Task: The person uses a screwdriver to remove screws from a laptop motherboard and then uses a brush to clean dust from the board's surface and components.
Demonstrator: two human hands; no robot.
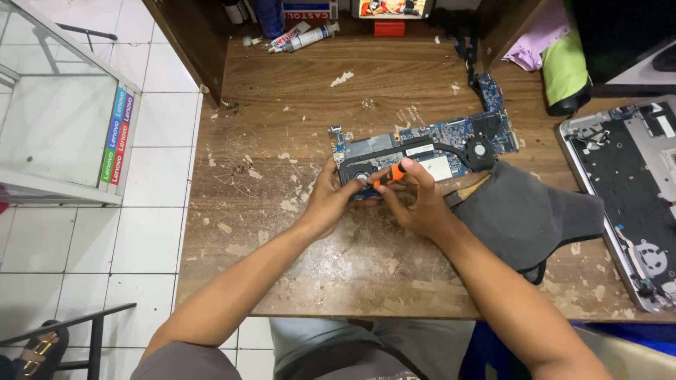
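Orange screwdriver, tip hidden, right hand

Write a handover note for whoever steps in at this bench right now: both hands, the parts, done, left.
Left hand: steadies the near edge of the blue circuit board by its fan.
Right hand: grips an orange-handled screwdriver, tip at the fan area.
Board lies flat on the worn wooden table; grey cloth to its right, opened laptop shell at the far right edge.
Done: board is out of the shell.
Left: fan and heat pipe are on the board.
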